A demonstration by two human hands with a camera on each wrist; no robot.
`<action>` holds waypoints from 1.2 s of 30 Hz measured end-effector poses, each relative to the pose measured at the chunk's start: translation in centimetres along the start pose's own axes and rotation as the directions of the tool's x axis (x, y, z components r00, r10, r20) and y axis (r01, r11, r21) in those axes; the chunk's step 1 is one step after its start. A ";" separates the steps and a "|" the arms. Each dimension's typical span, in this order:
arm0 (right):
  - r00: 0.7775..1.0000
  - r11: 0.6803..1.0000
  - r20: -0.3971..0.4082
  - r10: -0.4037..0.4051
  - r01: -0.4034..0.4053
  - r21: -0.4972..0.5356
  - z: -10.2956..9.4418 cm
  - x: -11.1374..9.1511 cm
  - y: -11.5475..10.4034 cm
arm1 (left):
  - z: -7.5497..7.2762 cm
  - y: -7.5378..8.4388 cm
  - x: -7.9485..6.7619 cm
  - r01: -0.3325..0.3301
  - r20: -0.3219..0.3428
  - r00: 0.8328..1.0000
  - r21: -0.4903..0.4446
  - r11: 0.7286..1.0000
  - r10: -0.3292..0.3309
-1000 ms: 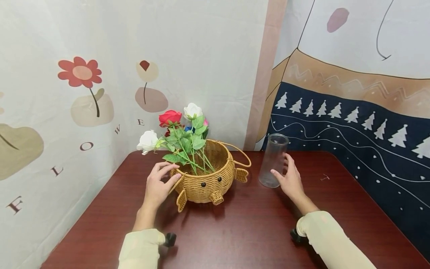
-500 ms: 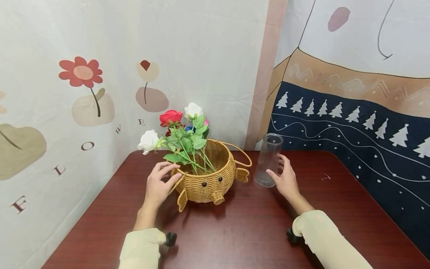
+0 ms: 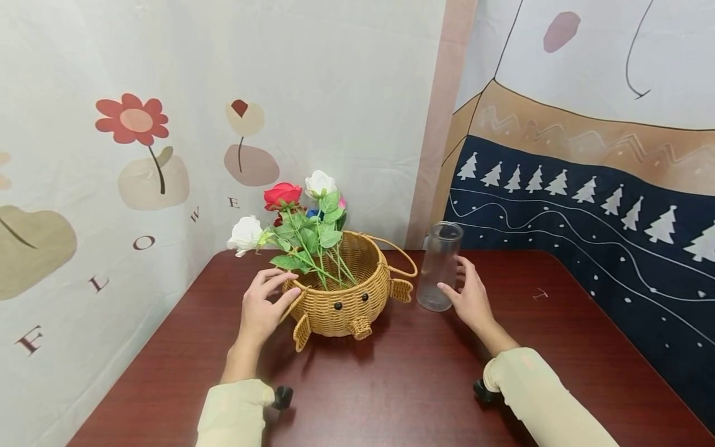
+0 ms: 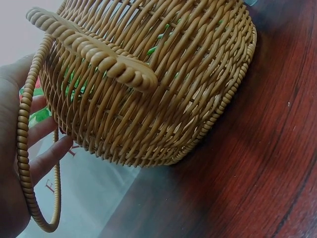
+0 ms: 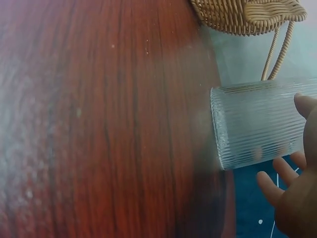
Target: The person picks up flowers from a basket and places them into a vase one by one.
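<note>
A wicker basket (image 3: 335,313) with a pig-like face stands upright on the table and bears several artificial roses (image 3: 282,196), their green stems inside it. My left hand (image 3: 261,307) holds the basket's left rim. In the left wrist view, fingers (image 4: 47,158) of that hand reach past the looped handle (image 4: 24,124) to the woven side; the thumb is not visible there. To the right of the basket stands a clear ribbed glass vase (image 3: 438,270). My right hand (image 3: 472,297) grips its right side, thumb in front and fingers behind, as the right wrist view of the vase (image 5: 260,124) also shows.
The dark red wooden table (image 3: 391,385) ends at a patterned cloth backdrop (image 3: 357,93) behind and on both sides. The basket's right handle (image 3: 404,273) juts out toward the vase, with a small gap between them.
My right hand has slid the upright glass vase leftward over the table, closer to the basket. My left hand and the basket have stayed in place.
</note>
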State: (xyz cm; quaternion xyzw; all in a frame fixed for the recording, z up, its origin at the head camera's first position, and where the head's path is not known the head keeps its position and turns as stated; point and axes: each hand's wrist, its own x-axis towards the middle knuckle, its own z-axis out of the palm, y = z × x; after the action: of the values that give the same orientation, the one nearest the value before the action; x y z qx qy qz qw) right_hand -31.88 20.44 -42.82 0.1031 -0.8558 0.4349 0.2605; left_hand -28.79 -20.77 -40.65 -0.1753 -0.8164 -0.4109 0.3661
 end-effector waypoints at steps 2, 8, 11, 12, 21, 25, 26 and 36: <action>1.000 1.000 0.007 0.003 -0.003 -0.018 -0.1 0.0 -0.1 | 0.0 0.0 0.0 -0.003 0.000 1.000 -0.003 1.000 0.003; 1.000 1.000 0.000 -0.012 0.012 -0.028 -0.2 0.0 0.0 | -0.1 0.0 0.0 0.007 0.006 1.000 -0.001 1.000 -0.007; 1.000 1.000 -0.004 -0.019 0.019 -0.022 -0.2 0.0 0.0 | -0.1 0.0 -0.1 0.012 0.004 1.000 0.001 1.000 -0.012; 1.000 1.000 -0.011 -0.017 0.017 -0.021 -0.2 0.0 -0.1 | -0.1 0.0 -0.1 0.013 0.004 1.000 0.001 1.000 -0.013; 0.974 1.000 -0.225 -0.025 0.025 -0.002 -0.6 -0.3 -2.0 | 0.1 -0.1 0.0 -0.008 -0.006 1.000 -0.039 0.999 0.008; 0.960 0.997 -0.278 -0.042 0.057 0.046 -1.1 -0.4 -3.4 | 0.2 -0.1 0.1 -0.014 -0.011 1.000 -0.035 0.999 0.013; 0.958 0.996 -0.283 -0.045 0.065 0.061 -1.2 -0.5 -3.7 | 0.2 -0.1 0.1 -0.015 -0.011 1.000 -0.034 0.999 0.015; 0.972 0.974 -0.221 -0.081 0.125 0.190 -1.1 -1.0 -7.7 | 0.1 -0.4 -0.1 -0.037 -0.014 0.999 -0.034 0.999 0.037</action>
State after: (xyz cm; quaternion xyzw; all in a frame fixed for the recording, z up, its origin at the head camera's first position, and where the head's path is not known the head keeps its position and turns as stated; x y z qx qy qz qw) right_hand -27.58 16.69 -37.49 0.1265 -0.7679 0.5140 0.3608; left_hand -29.00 -20.89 -40.95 -0.1938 -0.8034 -0.4192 0.3759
